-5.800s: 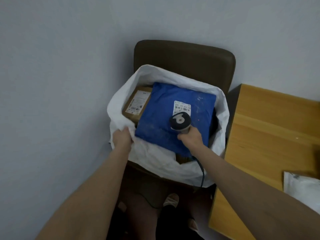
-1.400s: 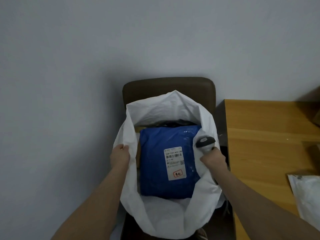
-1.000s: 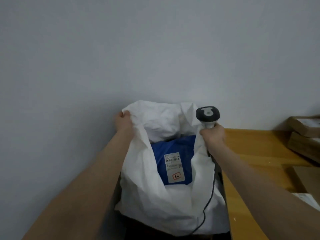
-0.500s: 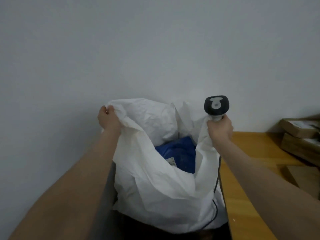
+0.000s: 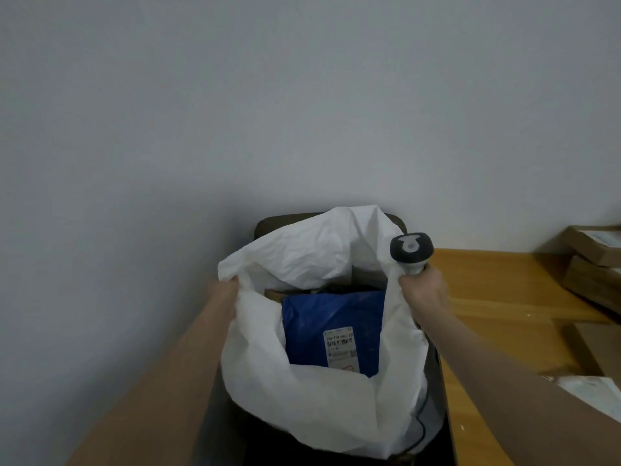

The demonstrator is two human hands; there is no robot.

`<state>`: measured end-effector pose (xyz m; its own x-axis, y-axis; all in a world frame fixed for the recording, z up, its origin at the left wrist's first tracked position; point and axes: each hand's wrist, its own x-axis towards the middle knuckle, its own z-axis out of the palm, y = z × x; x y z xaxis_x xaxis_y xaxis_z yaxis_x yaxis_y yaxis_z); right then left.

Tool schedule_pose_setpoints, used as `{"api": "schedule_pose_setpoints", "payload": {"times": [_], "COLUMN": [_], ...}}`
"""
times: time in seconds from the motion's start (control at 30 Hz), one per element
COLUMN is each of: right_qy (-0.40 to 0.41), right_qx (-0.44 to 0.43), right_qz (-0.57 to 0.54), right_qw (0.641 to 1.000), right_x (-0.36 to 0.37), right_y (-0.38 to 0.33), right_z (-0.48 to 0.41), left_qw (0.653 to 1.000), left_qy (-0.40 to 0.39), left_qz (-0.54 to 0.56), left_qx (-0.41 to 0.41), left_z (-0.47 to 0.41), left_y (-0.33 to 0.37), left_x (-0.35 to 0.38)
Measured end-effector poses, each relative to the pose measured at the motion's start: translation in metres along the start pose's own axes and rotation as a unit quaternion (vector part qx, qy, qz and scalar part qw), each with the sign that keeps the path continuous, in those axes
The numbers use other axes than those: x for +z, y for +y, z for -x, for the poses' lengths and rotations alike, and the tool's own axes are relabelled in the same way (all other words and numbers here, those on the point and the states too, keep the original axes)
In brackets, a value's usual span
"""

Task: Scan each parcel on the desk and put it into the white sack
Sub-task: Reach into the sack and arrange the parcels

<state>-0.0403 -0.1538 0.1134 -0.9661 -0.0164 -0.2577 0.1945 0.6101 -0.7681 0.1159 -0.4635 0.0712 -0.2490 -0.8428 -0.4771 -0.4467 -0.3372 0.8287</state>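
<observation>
My left hand [image 5: 225, 290] grips the left rim of the white sack [image 5: 302, 398] and my right hand [image 5: 425, 292] clamps its right rim plus the scanner [image 5: 411, 248], holding the mouth wide so the blue parcel [image 5: 332, 314] settles inside, off the desk's [image 5: 497, 297] left edge.

Wooden desk [image 5: 497, 297] — cardboard boxes [image 5: 593, 250] stacked far right, white parcel [image 5: 593, 390] nearer.
</observation>
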Motion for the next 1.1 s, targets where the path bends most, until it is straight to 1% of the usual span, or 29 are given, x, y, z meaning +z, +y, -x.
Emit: {"api": "schedule_pose_setpoints", "payload": {"times": [0.03,0.07,0.13,0.2,0.23,0.3,0.4,0.47,0.53,0.6,0.63,0.7,0.73,0.77,0.8,0.87,0.9,0.93,0.97,1.03,1.07,1.1], "right_qy": [0.01,0.023,0.043,0.059,0.062,0.053,0.039,0.045,0.041,0.03,0.024,0.024,0.029,0.033,0.031,0.008,-0.007,-0.016,-0.018,-0.002,0.008,0.013], "right_qx": [-0.011,-0.023,-0.058,-0.084,-0.084,-0.056,0.008,0.018,0.006,-0.007,-0.013,-0.008,0.0,0.006,0.009,0.004,-0.007,-0.019,-0.025,-0.034,-0.037,-0.04], "right_qz": [-0.004,-0.016,-0.051,-0.076,-0.071,-0.02,0.055,0.068,0.072,0.073,0.074,0.078,0.075,0.071,0.068,0.054,0.049,0.05,0.058,0.077,0.077,0.071], "right_qw": [1.0,0.999,0.996,0.992,0.992,0.997,0.998,0.997,0.997,0.997,0.997,0.997,0.997,0.997,0.997,0.999,0.999,0.998,0.998,0.996,0.996,0.997], "right_x": [-0.002,-0.004,-0.011,-0.015,-0.015,-0.014,-0.015,-0.018,-0.018,-0.015,-0.015,-0.015,-0.017,-0.019,-0.021,-0.024,-0.026,-0.027,-0.03,-0.036,-0.039,-0.044], "right_y": [-0.009,-0.02,-0.048,-0.067,-0.067,-0.052,-0.015,-0.005,-0.007,-0.012,-0.013,-0.009,-0.005,-0.001,0.002,0.004,0.003,0.001,-0.001,-0.006,-0.009,-0.013], "right_z": [-0.002,-0.003,-0.005,-0.006,-0.007,-0.009,-0.012,-0.016,-0.018,-0.017,-0.016,-0.016,-0.018,-0.019,-0.021,-0.022,-0.021,-0.02,-0.019,-0.017,-0.016,-0.013], "left_qw": [0.999,0.996,0.983,0.974,0.974,0.97,0.957,0.934,0.89,0.847,0.841,0.865,0.867,0.859,0.849,0.843,0.839,0.829,0.811,0.762,0.736,0.72], "left_qy": [0.025,0.055,0.1,0.12,0.131,0.14,0.115,0.128,0.131,0.112,0.101,0.116,0.134,0.135,0.123,0.096,0.095,0.105,0.121,0.136,0.132,0.119], "left_qz": [-0.003,-0.004,0.025,0.035,0.007,-0.09,-0.217,-0.275,-0.35,-0.422,-0.441,-0.443,-0.447,-0.465,-0.482,-0.486,-0.489,-0.497,-0.508,-0.533,-0.544,-0.548], "left_qx": [0.026,0.07,0.152,0.189,0.187,0.175,0.152,0.191,0.261,0.303,0.296,0.206,0.173,0.168,0.181,0.208,0.218,0.235,0.265,0.343,0.38,0.409], "left_z": [0.011,0.016,0.032,0.037,0.038,0.042,0.049,0.052,0.058,0.059,0.057,0.056,0.053,0.051,0.051,0.053,0.056,0.059,0.062,0.071,0.076,0.08], "left_y": [0.016,0.034,0.076,0.097,0.097,0.079,0.05,0.049,0.055,0.055,0.054,0.052,0.049,0.046,0.044,0.041,0.038,0.035,0.034,0.033,0.032,0.032], "left_x": [0.002,0.003,0.002,-0.001,-0.002,-0.009,-0.017,-0.015,-0.008,0.0,0.001,-0.001,-0.003,-0.005,-0.005,-0.002,0.001,0.004,0.008,0.014,0.019,0.024]}}
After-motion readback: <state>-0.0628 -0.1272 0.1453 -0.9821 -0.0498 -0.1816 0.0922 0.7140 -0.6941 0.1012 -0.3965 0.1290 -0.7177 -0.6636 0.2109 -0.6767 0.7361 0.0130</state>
